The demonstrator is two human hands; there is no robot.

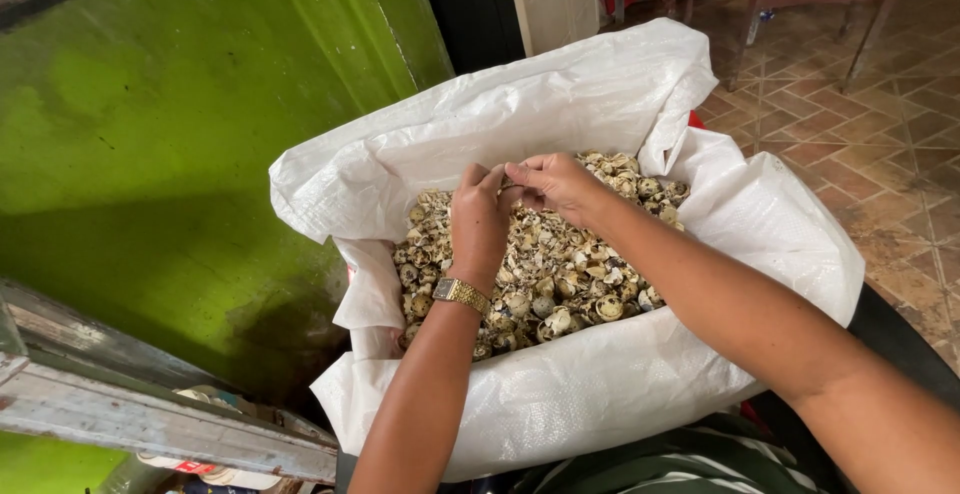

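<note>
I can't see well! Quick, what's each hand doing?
Left hand: closed, pinching something small, too hidden to tell.
Right hand: closed, pinching the same spot above the shells.

White sack [600,394], speckled shells [560,274], green wall [180,134].
Beige-and-brown spotted shell pieces under the left hand [480,219]; gold watch [460,295] at its wrist; reddish-brown patterned floor tiles [860,144] beyond.

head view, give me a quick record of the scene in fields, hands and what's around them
left hand: above the shells, fingertips meeting the right hand, gold wristwatch on the wrist
right hand: pinching something small, too small to tell what
sack: white woven, mouth rolled open
contents: heap of broken speckled shells
wall: green, left of the sack
floor: patterned tiles, chair legs behind
</note>
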